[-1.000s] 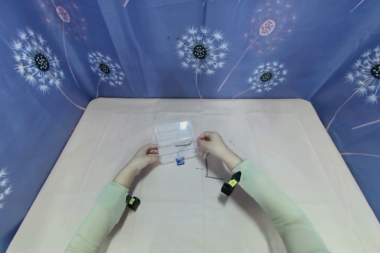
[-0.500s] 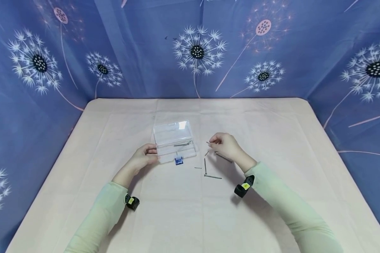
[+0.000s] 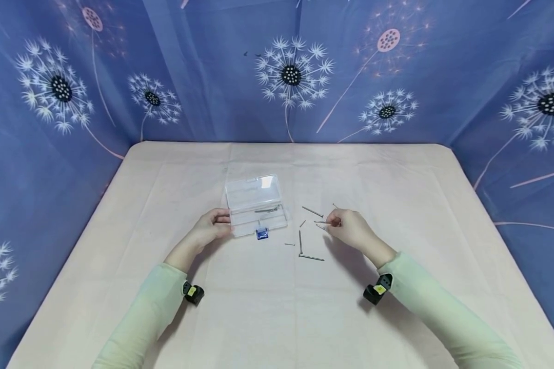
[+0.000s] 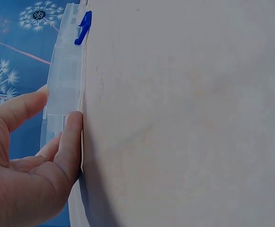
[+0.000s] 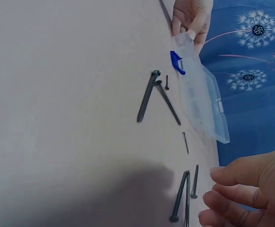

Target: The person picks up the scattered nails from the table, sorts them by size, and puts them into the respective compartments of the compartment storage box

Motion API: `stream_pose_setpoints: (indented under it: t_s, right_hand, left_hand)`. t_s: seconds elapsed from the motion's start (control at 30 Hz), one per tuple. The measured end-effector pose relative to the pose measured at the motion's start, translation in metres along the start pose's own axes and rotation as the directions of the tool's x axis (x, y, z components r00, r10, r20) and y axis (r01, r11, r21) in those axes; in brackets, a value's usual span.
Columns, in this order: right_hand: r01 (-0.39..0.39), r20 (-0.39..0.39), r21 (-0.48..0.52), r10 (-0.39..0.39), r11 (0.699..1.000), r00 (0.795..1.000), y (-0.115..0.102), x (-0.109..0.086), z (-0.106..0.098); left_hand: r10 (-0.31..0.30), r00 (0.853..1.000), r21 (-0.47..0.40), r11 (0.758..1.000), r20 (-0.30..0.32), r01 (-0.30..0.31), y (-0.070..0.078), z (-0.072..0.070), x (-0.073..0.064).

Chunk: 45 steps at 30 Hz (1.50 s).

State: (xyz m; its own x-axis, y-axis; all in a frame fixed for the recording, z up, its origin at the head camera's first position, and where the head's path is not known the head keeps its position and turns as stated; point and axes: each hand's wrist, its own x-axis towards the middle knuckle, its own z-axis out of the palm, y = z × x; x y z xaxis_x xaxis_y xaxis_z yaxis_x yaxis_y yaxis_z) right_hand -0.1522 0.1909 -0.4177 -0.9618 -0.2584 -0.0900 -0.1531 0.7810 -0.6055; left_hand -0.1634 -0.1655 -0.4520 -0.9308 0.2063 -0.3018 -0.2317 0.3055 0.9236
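Observation:
My left hand [image 3: 208, 230] holds the left end of a clear plastic box [image 3: 240, 229], thumb and fingers on its sides. The box lies with its lid [image 3: 253, 193] raised at the back and a blue latch [image 3: 262, 233] at the front; several nails [image 3: 268, 209] rest inside. Over the table to the right, my right hand [image 3: 351, 228] reaches close to two nails. In the right wrist view its thumb [image 5: 232, 174] and fingers stand apart, nothing visible between them, beside a thick nail [image 5: 177, 196] and a shorter nail [image 5: 195, 182].
Between box and right hand lie a long nail [image 3: 311, 258], another long nail [image 3: 300, 242] and small nails such as this thin nail [image 3: 290, 244]. A pale cloth [image 3: 240, 307] covers the table. Blue dandelion-patterned curtains [image 3: 212, 77] surround it.
My right hand has moved from the box's right edge to the right and slightly nearer, uncovering nails on the table. The left hand and box stay put.

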Motion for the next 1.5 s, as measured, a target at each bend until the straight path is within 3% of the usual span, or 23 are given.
stream_pose_setpoints:
  t_s: [0.2, 0.47, 0.8, 1.07, 1.23, 1.5]
  right_hand:
    - [-0.011, 0.001, -0.071, 0.011, 0.997, 1.000, 0.010, -0.005, 0.001]
    - [-0.043, 0.076, -0.154, 0.055, 0.987, 0.996, 0.019, -0.009, 0.001]
    - [-0.015, 0.098, -0.231, 0.039, 0.973, 0.994, 0.019, -0.008, 0.002]
    - [0.055, 0.131, -0.313, -0.014, 0.948, 0.991, 0.016, -0.008, 0.007]
    - [0.070, 0.109, -0.336, -0.035, 0.939, 0.993, 0.014, -0.008, 0.004]
    - [0.045, 0.044, -0.287, -0.033, 0.957, 0.998, 0.013, -0.006, -0.004]
  left_hand:
    - [-0.007, 1.000, -0.005, 1.000, -0.005, 0.007, -0.002, 0.001, 0.002]
    - [-0.015, 1.000, -0.024, 1.000, 0.009, 0.015, 0.000, 0.001, 0.000]
    - [-0.023, 1.000, -0.034, 0.999, -0.003, 0.023, 0.000, 0.001, 0.000]
    - [-0.058, 0.998, -0.089, 0.994, -0.012, 0.057, 0.003, 0.003, 0.001]
    - [-0.051, 0.999, -0.087, 0.995, -0.010, 0.050, 0.005, 0.003, -0.001]
    - [-0.055, 0.998, -0.084, 0.995, -0.030, 0.052, 0.006, 0.005, -0.001]
